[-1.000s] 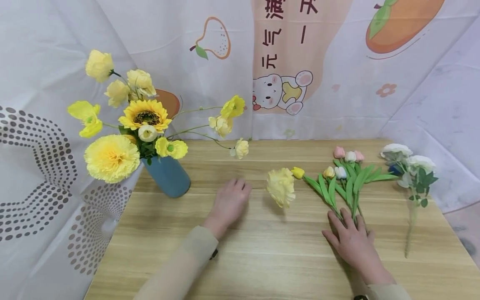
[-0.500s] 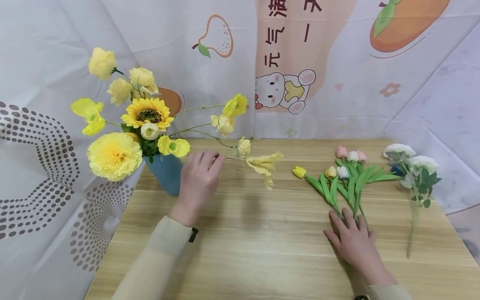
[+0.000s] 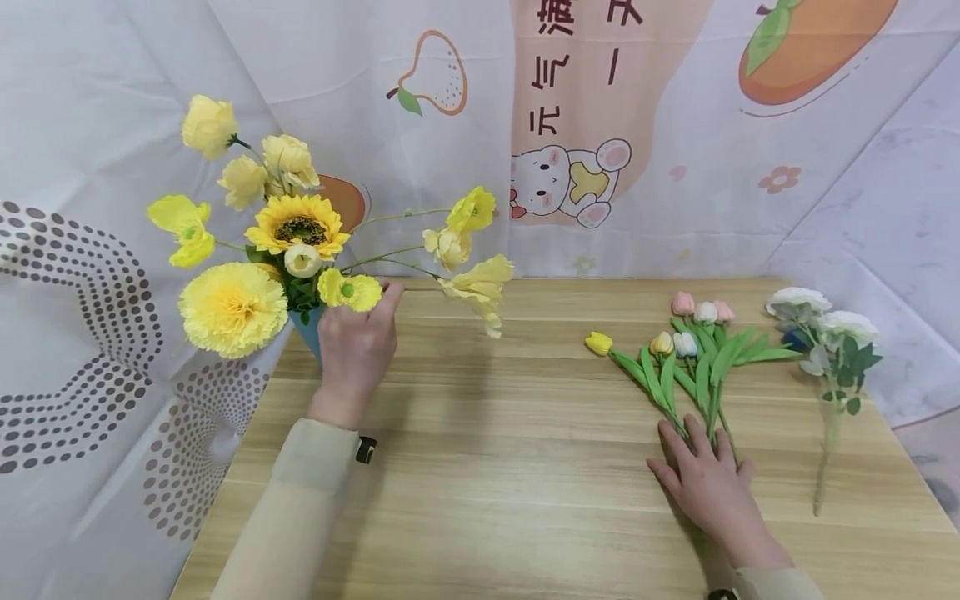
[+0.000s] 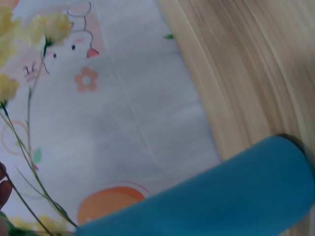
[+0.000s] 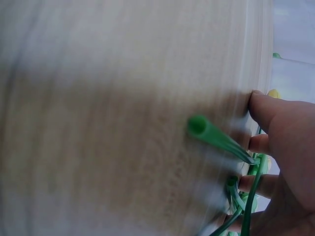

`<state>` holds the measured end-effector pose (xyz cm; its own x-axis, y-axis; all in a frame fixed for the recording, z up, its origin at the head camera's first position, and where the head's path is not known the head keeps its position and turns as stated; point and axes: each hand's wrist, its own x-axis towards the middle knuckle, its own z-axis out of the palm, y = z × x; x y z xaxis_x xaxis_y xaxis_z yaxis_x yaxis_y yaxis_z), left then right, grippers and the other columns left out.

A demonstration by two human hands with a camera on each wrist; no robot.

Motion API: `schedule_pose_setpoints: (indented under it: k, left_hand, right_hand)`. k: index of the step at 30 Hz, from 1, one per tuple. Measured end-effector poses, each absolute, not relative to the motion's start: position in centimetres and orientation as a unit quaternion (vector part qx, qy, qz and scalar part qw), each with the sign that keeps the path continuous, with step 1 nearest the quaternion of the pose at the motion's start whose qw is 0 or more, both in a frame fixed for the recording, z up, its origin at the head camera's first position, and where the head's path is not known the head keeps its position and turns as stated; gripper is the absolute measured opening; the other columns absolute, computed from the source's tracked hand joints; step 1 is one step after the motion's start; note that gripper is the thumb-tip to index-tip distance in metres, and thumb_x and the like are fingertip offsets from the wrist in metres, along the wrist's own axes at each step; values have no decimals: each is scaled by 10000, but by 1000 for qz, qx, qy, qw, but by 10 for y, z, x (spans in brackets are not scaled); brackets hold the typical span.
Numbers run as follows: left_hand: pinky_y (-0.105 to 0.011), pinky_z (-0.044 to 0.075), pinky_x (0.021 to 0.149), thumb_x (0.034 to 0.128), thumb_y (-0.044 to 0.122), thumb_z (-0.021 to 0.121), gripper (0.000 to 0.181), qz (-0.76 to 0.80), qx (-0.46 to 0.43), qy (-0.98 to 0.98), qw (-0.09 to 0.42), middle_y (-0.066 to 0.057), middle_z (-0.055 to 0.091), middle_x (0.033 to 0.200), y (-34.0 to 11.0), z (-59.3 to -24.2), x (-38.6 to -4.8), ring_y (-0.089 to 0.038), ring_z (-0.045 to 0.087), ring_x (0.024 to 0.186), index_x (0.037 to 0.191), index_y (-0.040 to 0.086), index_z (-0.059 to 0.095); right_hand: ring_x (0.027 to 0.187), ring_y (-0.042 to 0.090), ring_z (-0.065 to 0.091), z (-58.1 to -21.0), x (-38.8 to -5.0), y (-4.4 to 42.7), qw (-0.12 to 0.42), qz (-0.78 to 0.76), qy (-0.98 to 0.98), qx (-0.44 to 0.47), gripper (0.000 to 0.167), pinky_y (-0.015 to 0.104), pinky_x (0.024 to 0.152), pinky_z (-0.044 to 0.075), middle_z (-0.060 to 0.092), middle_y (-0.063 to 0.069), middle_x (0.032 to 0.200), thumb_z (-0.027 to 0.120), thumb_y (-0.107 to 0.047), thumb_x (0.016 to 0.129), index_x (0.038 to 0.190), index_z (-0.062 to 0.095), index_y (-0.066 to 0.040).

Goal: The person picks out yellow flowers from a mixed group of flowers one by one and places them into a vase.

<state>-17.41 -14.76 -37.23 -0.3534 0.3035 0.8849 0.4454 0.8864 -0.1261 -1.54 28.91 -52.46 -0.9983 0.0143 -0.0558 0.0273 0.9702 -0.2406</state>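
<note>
My left hand [image 3: 354, 350] is at the mouth of the blue vase [image 3: 308, 332], pinching the thin stem of a pale yellow artificial flower [image 3: 478, 285]. The bloom sticks out to the right, among the vase's other stems; the stem's lower end is hidden. The vase [image 4: 216, 196] leans into the left wrist view, where only fingertips [image 4: 4, 186] show at the left edge by a stem. My right hand [image 3: 708, 492] rests on the table with its fingers spread over the stems of several tulips [image 3: 701, 367]. Green stem ends [image 5: 216, 135] poke out under that palm in the right wrist view.
The vase bears a sunflower [image 3: 298, 227], a large yellow carnation-like bloom [image 3: 234, 310] and several other yellow flowers. White roses [image 3: 846, 329] on a stem lie at the table's right. A printed cloth [image 3: 450, 167] hangs behind the wooden table [image 3: 510, 500].
My left hand has moved left and up from mid-table to the vase, bringing the pale yellow flower with it off the table. My right hand has stayed on the tulip stems.
</note>
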Motion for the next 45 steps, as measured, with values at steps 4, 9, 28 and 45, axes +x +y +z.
schedule_pose_setpoints:
  k: [4,9,28,45]
  left_hand:
    - [-481,424,398,1021,18,529,172,-43,-193,-839,507,-163,679,956,-155,-374,-177,-376,591,596,1066,78,684]
    - [-511,534,617,1046,100,564,131,-63,-166,-839,514,-133,699,1037,-161,-370,-180,-371,684,853,1064,63,688]
    - [-560,511,645,984,13,563,115,-147,-118,-822,538,-253,639,980,-174,-361,-181,-430,624,784,974,-53,657]
    - [-522,435,483,929,-79,580,126,-130,-87,-828,538,-227,625,801,-195,-387,-182,-398,514,543,809,-49,602]
  right_hand:
    - [1341,726,194,-525,-15,289,28,-122,992,12,643,922,892,179,317,312,1540,529,-523,1033,1514,432,-108]
    - [1336,728,202,-527,-16,289,24,-124,992,10,635,921,881,188,322,317,1536,534,-514,1033,1510,434,-108]
    - [1332,722,217,-527,-15,288,12,-120,993,8,624,921,879,195,335,313,1527,544,-501,1033,1501,444,-102]
    - [1345,722,190,-527,-14,289,22,-121,992,13,631,927,888,174,315,316,1539,527,-504,1039,1512,428,-99]
